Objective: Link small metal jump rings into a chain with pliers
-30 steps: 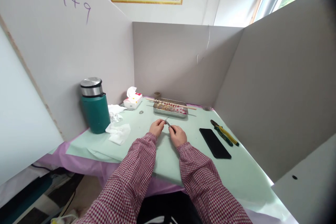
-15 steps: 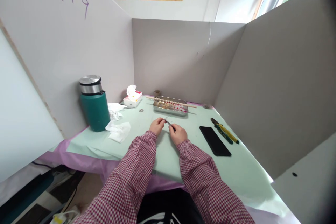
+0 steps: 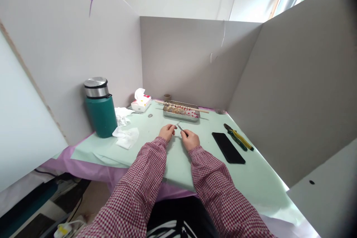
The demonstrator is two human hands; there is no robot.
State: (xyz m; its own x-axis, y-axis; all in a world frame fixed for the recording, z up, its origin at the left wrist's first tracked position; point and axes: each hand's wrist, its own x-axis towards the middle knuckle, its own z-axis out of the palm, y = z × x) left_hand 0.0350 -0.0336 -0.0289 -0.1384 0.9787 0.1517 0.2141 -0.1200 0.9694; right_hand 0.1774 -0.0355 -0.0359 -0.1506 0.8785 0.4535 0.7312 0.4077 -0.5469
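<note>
My two hands rest close together on the pale green table cover [image 3: 251,182], in front of a metal tray [image 3: 181,115]. My right hand [image 3: 190,139] is closed around a thin metal tool [image 3: 180,128], which looks like tweezers and points up and to the left. My left hand [image 3: 166,132] is pinched at the tool's tip; whatever it holds is too small to make out. Both sleeves are red-and-white check. The tray holds small red and pale beads, and a wooden stick [image 3: 181,106] lies across its top.
A green flask [image 3: 100,108] with a steel lid stands at the left, with crumpled tissues [image 3: 125,137] and a tissue pack [image 3: 141,103] beside it. A black phone [image 3: 228,147] and yellow-green pliers [image 3: 238,137] lie to the right. Grey partition walls close in three sides.
The view has tilted down slightly, so everything sits a little higher in the picture. My hands stay together at the tool with hardly any movement.
</note>
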